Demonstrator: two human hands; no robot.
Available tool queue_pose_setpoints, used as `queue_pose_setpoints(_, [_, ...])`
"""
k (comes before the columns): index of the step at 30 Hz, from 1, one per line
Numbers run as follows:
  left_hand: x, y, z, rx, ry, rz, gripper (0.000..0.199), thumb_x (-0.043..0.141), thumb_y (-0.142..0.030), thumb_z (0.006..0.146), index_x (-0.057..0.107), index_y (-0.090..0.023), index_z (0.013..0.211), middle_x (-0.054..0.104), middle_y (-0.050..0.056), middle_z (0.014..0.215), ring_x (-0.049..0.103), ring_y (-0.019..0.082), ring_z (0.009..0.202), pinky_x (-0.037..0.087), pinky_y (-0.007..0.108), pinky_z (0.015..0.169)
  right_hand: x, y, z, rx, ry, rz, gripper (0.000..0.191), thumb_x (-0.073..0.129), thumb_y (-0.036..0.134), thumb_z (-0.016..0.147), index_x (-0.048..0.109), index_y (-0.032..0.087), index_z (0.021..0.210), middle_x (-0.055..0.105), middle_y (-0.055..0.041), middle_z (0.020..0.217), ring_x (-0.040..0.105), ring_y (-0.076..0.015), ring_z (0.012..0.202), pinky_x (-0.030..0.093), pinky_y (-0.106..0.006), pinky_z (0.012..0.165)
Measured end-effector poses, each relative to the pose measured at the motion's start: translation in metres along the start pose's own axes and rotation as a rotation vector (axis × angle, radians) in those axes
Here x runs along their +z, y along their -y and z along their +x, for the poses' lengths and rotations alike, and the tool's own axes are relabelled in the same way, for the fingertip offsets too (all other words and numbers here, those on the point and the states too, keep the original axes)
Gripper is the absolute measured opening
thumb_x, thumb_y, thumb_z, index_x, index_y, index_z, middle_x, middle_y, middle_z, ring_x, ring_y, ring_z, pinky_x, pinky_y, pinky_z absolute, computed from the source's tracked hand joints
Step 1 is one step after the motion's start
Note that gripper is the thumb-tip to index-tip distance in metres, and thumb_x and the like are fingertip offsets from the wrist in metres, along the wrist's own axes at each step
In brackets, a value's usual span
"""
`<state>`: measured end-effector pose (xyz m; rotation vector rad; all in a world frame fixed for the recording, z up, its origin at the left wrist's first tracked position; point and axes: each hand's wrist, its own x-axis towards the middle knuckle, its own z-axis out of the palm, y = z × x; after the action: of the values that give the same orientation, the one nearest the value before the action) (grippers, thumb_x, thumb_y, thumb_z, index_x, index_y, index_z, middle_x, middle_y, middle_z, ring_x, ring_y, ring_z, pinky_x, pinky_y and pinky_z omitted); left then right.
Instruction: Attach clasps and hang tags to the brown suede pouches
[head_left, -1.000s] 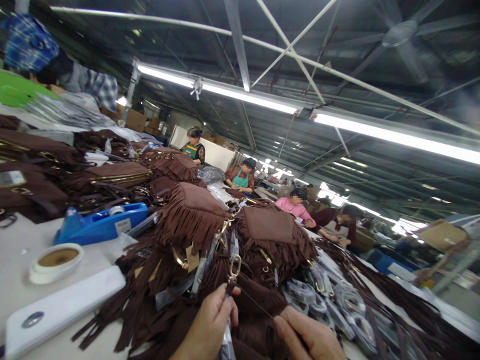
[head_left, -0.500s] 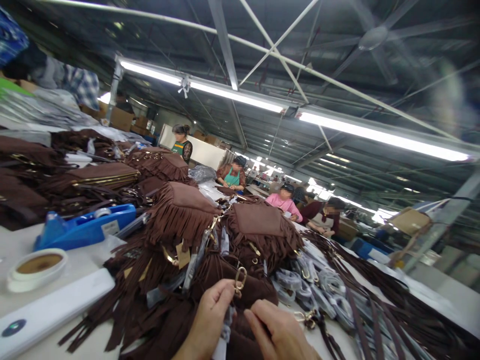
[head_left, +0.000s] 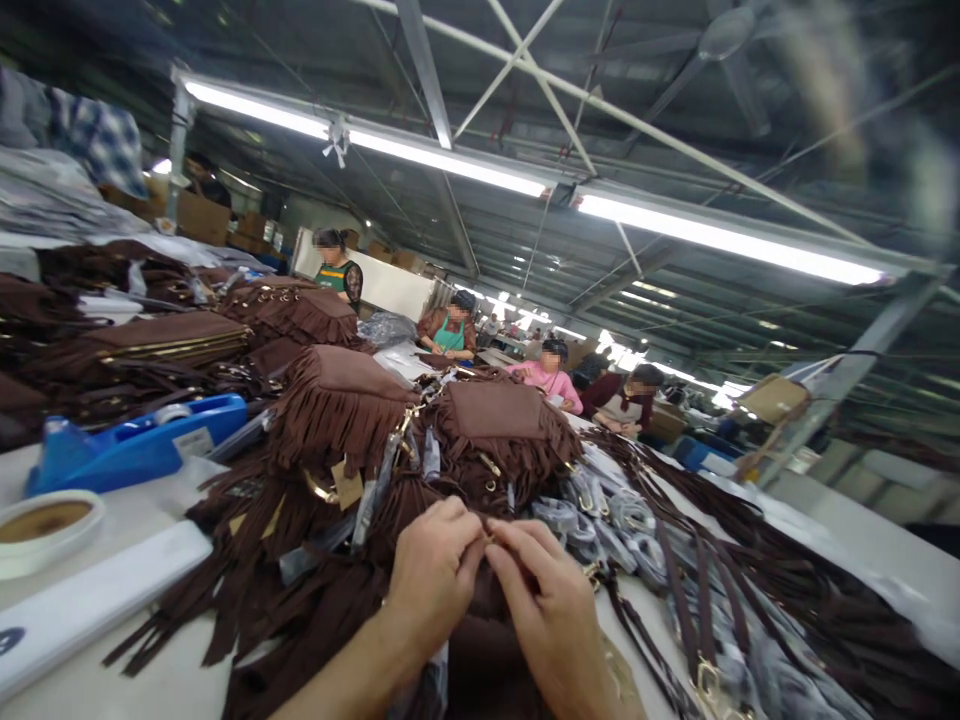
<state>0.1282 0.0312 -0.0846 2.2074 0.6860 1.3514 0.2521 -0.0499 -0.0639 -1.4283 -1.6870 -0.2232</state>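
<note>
My left hand and my right hand meet above a dark brown bag, thumbs and fingers pinched together. Between their fingertips shows a bit of a gold clasp; the fingers cover most of it. Two brown fringed bags, one on the left and one on the right, lie just beyond the hands. A tan tag hangs by the left one.
On the left are a blue tape dispenser, a tape roll and a long white box. Wrapped straps and brown straps spread rightward. Several co-workers sit or stand beyond, one in pink.
My right hand has moved up to meet my left, and both now pinch at the gold clasp, which showed plainly above my left hand before. The view has shifted slightly.
</note>
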Motion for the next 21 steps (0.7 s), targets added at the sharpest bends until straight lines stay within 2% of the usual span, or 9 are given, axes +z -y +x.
queue_pose_setpoints(3, [-0.003,-0.015,0.013,0.096,0.043,0.091,0.024,0.054,-0.013,0.091,0.056,-0.018,0.068,0.051,-0.001,0.073,0.052,0.016,0.073,0.034,0.026,0.064,-0.007,0.004,0.012,0.033,-0.087,0.067,0.015,0.056,0.020,0.092,0.071,0.021,0.092,0.068,-0.0037,0.090,0.064,-0.0179,0.084,0.050,-0.027,0.075])
queue_pose_setpoints(6, [-0.005,-0.026,0.023,0.110,0.066,0.063,0.027,0.057,-0.016,0.093,0.055,-0.017,0.066,0.049,-0.002,0.072,0.051,0.014,0.070,0.035,0.026,0.063,-0.016,0.002,0.020,0.014,-0.142,0.095,0.013,0.059,0.019,0.090,0.068,0.021,0.081,0.065,-0.0005,0.081,0.060,-0.0160,0.078,0.047,-0.026,0.071])
queue_pose_setpoints(10, [-0.021,-0.033,0.014,0.154,0.075,-0.068,0.009,0.060,-0.014,0.092,0.061,-0.016,0.084,0.054,-0.001,0.083,0.054,0.015,0.079,0.039,0.026,0.071,-0.034,-0.001,0.027,0.088,-0.142,0.207,0.011,0.057,0.022,0.092,0.067,0.021,0.085,0.066,0.0005,0.083,0.055,-0.0128,0.068,0.043,-0.025,0.063])
queue_pose_setpoints(11, [-0.027,-0.032,0.006,0.184,0.133,-0.080,0.005,0.062,-0.014,0.091,0.060,-0.016,0.087,0.055,-0.001,0.084,0.054,0.015,0.080,0.040,0.026,0.071,-0.040,-0.002,0.030,0.125,-0.148,0.264,0.011,0.057,0.024,0.093,0.066,0.022,0.087,0.067,0.0005,0.084,0.050,-0.0110,0.061,0.040,-0.024,0.056])
queue_pose_setpoints(13, [-0.040,-0.027,-0.015,0.252,0.378,-0.054,0.011,0.069,-0.020,0.087,0.059,-0.017,0.087,0.056,-0.001,0.084,0.055,0.016,0.078,0.041,0.026,0.068,-0.053,-0.002,0.036,0.184,-0.170,0.388,0.011,0.059,0.029,0.093,0.065,0.022,0.086,0.068,0.0006,0.084,0.038,-0.0083,0.048,0.029,-0.023,0.044])
queue_pose_setpoints(15, [-0.048,-0.016,-0.041,0.292,0.693,0.039,0.029,0.080,-0.033,0.078,0.060,-0.017,0.092,0.060,0.000,0.090,0.058,0.018,0.082,0.044,0.027,0.068,-0.069,0.002,0.043,0.207,-0.186,0.493,0.011,0.065,0.031,0.090,0.065,0.023,0.082,0.066,0.0010,0.078,0.032,-0.0075,0.044,0.021,-0.023,0.040])
queue_pose_setpoints(17, [-0.050,-0.001,-0.065,0.280,0.890,0.188,0.052,0.088,-0.039,0.067,0.060,-0.017,0.105,0.063,0.005,0.104,0.060,0.025,0.092,0.049,0.033,0.076,-0.087,0.008,0.049,0.219,-0.191,0.551,0.012,0.072,0.033,0.084,0.067,0.024,0.079,0.062,0.0007,0.072,0.034,-0.0084,0.044,0.019,-0.024,0.039])
queue_pose_setpoints(18, [-0.048,0.006,-0.074,0.274,0.941,0.264,0.051,0.087,-0.035,0.068,0.059,-0.016,0.107,0.063,0.007,0.107,0.061,0.027,0.095,0.050,0.036,0.078,-0.097,0.011,0.050,0.225,-0.202,0.563,0.012,0.076,0.033,0.081,0.068,0.025,0.077,0.060,-0.0001,0.070,0.036,-0.0095,0.046,0.018,-0.025,0.040])
queue_pose_setpoints(21, [-0.044,0.018,-0.081,0.287,1.015,0.382,0.011,0.066,-0.014,0.083,0.062,-0.016,0.093,0.068,0.007,0.098,0.065,0.026,0.088,0.052,0.035,0.074,-0.129,0.009,0.044,0.202,-0.233,0.462,0.010,0.076,0.037,0.081,0.069,0.029,0.081,0.053,-0.0016,0.067,0.036,-0.0124,0.047,0.013,-0.027,0.040])
